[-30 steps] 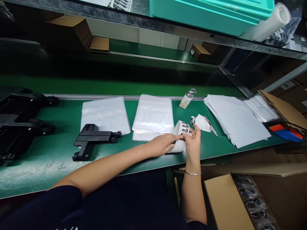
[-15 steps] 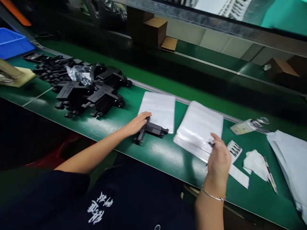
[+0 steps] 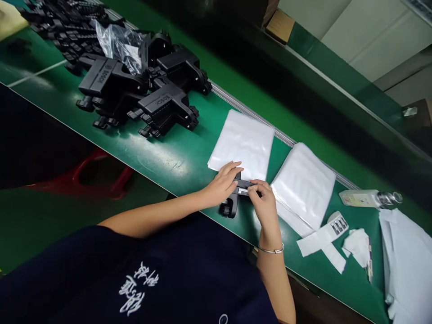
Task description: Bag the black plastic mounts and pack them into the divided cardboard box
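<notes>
A small black plastic part [image 3: 232,201] lies on the green bench [image 3: 175,157] near its front edge. My left hand [image 3: 223,183] rests on it with fingers curved over its top. My right hand [image 3: 263,201] pinches a small white label [image 3: 243,191] against the same part. Just behind the part lies a flat clear plastic bag [image 3: 243,143], and a stack of the same bags [image 3: 303,186] sits to the right. A strip of label backing with printed labels [image 3: 323,235] lies right of my right hand.
A pile of black plastic parts [image 3: 141,92] with a crumpled clear bag [image 3: 118,42] fills the bench's left end. At the right are a small bottle lying down [image 3: 367,198], crumpled white paper [image 3: 358,244] and white sheets [image 3: 408,265]. A red stool [image 3: 101,175] stands below.
My right hand left the label roll and carried a label to the black part. My left hand went to the part and holds it. The view swung left and tilted.
</notes>
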`<state>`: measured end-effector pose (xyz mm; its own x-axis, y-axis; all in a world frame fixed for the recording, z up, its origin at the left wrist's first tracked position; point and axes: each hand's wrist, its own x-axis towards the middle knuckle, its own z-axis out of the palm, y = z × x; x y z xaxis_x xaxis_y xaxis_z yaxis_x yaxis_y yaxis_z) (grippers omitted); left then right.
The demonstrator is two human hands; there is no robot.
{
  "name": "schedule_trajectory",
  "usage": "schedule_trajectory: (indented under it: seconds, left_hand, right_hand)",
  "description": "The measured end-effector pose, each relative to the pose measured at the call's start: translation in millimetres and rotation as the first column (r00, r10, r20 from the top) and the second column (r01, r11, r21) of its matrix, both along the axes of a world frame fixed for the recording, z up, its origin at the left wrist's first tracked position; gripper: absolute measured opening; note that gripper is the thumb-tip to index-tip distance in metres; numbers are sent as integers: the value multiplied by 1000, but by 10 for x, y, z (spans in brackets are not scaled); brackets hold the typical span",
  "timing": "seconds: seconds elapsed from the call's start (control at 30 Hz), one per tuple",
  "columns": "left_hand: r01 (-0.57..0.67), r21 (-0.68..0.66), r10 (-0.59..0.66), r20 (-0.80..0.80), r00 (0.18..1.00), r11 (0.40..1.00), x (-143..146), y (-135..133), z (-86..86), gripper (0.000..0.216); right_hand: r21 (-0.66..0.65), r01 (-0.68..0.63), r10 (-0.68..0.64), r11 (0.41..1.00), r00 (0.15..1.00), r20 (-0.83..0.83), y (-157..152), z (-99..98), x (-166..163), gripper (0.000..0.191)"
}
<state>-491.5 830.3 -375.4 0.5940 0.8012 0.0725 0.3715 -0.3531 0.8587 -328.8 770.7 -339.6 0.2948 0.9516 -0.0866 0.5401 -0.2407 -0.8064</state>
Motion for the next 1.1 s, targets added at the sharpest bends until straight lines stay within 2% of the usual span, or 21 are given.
schedule_trajectory:
  seconds: [0.23, 0.47, 1.1]
  left_hand:
    - [-7, 24, 7, 20, 1000, 1000, 13, 0, -17, 41]
    - [-8, 20, 8, 10, 1000, 1000, 2, -6, 3, 41]
    - [-12, 13, 12, -6, 1000, 1000, 18, -10, 22, 42]
  right_hand:
    - [-36, -7, 7, 999, 1000, 9, 16, 33, -25, 23]
    - [-52, -8, 5, 999, 999, -52, 30, 20, 18, 25]
    - [-67, -14, 13, 998, 1000, -15, 41, 55, -25, 25]
